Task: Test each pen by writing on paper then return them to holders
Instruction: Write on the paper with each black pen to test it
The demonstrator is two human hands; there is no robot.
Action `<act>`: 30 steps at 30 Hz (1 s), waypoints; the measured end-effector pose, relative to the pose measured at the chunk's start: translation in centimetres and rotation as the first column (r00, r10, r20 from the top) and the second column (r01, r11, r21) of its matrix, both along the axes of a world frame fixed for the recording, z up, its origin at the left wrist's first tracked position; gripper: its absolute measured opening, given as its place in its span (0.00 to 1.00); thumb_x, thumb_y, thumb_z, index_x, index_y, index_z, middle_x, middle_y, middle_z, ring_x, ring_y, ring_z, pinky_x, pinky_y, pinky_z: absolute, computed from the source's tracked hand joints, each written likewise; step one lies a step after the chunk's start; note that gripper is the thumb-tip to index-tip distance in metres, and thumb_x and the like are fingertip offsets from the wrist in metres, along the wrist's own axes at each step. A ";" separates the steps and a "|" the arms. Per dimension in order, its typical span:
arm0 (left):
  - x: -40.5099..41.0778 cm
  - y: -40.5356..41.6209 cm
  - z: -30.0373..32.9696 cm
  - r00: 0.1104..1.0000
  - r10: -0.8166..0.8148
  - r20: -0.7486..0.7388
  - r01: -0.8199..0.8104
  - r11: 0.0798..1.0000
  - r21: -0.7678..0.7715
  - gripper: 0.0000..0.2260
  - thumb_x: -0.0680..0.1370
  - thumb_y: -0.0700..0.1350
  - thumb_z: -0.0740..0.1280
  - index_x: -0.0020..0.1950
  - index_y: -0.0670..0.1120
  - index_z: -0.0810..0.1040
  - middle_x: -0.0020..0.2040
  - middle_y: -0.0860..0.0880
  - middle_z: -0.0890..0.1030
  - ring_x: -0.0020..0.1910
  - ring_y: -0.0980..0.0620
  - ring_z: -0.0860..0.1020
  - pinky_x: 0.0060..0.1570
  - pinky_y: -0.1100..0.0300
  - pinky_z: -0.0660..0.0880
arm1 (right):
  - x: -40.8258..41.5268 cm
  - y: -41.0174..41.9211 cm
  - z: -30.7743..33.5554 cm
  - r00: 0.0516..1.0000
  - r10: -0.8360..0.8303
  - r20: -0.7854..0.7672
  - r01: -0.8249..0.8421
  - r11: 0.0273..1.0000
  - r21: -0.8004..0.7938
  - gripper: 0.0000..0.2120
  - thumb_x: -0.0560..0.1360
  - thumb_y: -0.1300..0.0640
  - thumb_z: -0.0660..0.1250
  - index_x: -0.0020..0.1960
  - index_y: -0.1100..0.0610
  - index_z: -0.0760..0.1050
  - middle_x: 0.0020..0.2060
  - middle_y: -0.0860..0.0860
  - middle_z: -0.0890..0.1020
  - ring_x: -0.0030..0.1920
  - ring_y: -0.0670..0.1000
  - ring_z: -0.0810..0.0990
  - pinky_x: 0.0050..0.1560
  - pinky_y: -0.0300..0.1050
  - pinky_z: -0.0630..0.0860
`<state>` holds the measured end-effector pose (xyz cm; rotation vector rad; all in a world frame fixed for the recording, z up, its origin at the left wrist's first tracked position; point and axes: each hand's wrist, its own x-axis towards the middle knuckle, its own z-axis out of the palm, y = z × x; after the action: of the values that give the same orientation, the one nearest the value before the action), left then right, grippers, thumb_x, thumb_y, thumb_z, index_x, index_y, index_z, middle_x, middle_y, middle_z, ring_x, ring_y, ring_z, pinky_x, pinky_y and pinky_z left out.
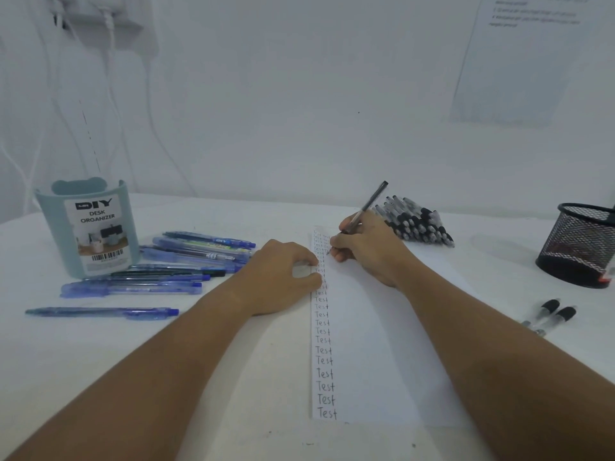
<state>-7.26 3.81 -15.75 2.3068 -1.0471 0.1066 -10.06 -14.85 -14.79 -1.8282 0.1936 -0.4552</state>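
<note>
Writing near the far left of the paper point(382, 344), the right hand point(369, 251) pinches a black pen point(366, 207), tip touching the sheet; the left hand point(283, 271), its grip loosely curled, presses the paper's left edge; blue pens point(186, 257) lie left beside the teal organizer point(90, 227), the mesh holder point(579, 244) far right on the tabletop point(233, 410)

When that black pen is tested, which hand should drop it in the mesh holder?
Probably right: the right hand already grips the black pen, and the mesh holder stands on its side.
</note>
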 end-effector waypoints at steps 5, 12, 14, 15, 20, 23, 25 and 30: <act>0.0 0.0 0.0 1.000 -0.001 0.000 0.001 1.000 -0.001 0.15 0.75 0.53 0.66 0.61 0.53 0.77 0.62 0.57 0.76 0.65 0.56 0.67 0.66 0.54 0.66 | -0.3 0.0 0.1 1.000 0.018 0.012 -0.019 0.998 0.062 0.10 0.75 0.69 0.68 0.49 0.61 0.68 0.36 0.60 0.81 0.34 0.56 0.80 0.46 0.49 0.81; -0.1 0.1 0.0 1.000 -0.003 0.021 0.003 1.000 0.002 0.15 0.76 0.53 0.66 0.61 0.53 0.77 0.62 0.57 0.76 0.64 0.57 0.67 0.65 0.58 0.65 | -0.2 0.0 0.0 1.000 -0.024 0.011 0.023 0.998 0.060 0.10 0.75 0.69 0.67 0.48 0.59 0.67 0.35 0.59 0.79 0.34 0.56 0.80 0.44 0.50 0.81; -0.1 0.1 0.0 1.000 -0.001 0.021 0.001 1.000 0.001 0.14 0.76 0.53 0.66 0.61 0.54 0.77 0.62 0.57 0.76 0.65 0.57 0.67 0.65 0.57 0.65 | -0.2 0.0 0.0 1.000 -0.011 0.011 0.010 0.998 0.055 0.10 0.75 0.70 0.67 0.48 0.60 0.67 0.35 0.59 0.79 0.35 0.56 0.80 0.42 0.48 0.80; -0.1 0.1 0.0 1.000 0.000 0.019 0.000 1.000 0.002 0.14 0.75 0.53 0.66 0.61 0.54 0.77 0.62 0.57 0.76 0.65 0.56 0.67 0.65 0.57 0.65 | -0.2 0.0 0.0 1.000 -0.010 0.007 0.010 1.000 0.021 0.10 0.75 0.70 0.67 0.48 0.59 0.68 0.35 0.59 0.79 0.35 0.56 0.79 0.41 0.48 0.79; -0.2 0.1 0.1 1.000 -0.004 0.015 0.004 1.000 0.002 0.14 0.76 0.53 0.66 0.61 0.53 0.77 0.62 0.57 0.76 0.65 0.56 0.67 0.66 0.57 0.65 | -0.1 0.0 -0.1 1.000 -0.027 -0.004 0.027 0.998 -0.050 0.09 0.74 0.68 0.67 0.47 0.58 0.68 0.35 0.57 0.80 0.34 0.54 0.80 0.43 0.48 0.80; -0.2 0.1 0.1 1.000 -0.005 0.019 0.005 1.000 0.004 0.15 0.76 0.53 0.66 0.61 0.53 0.77 0.62 0.57 0.76 0.64 0.56 0.67 0.65 0.59 0.65 | -0.1 -0.1 0.0 1.000 -0.016 -0.014 0.015 0.998 -0.062 0.09 0.74 0.67 0.66 0.47 0.57 0.68 0.34 0.57 0.80 0.33 0.53 0.80 0.40 0.46 0.78; -0.2 0.0 0.1 1.000 -0.008 0.023 0.008 1.000 0.002 0.15 0.76 0.52 0.66 0.61 0.52 0.77 0.62 0.56 0.76 0.64 0.57 0.68 0.64 0.60 0.65 | -0.1 -0.1 0.0 1.000 -0.027 -0.006 0.027 0.998 -0.056 0.09 0.74 0.67 0.66 0.46 0.57 0.67 0.33 0.57 0.80 0.33 0.53 0.79 0.39 0.46 0.77; -0.2 0.0 0.1 1.000 -0.005 0.007 0.005 1.000 -0.001 0.15 0.76 0.53 0.66 0.61 0.53 0.77 0.62 0.57 0.76 0.65 0.57 0.67 0.65 0.60 0.65 | -0.2 -0.1 0.0 1.000 -0.026 -0.003 0.026 0.999 -0.048 0.09 0.75 0.68 0.66 0.47 0.58 0.67 0.35 0.58 0.79 0.33 0.53 0.79 0.38 0.46 0.77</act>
<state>-7.45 3.85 -15.63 2.3049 -1.0556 0.1133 -10.25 -14.96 -14.77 -1.8749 0.2110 -0.4783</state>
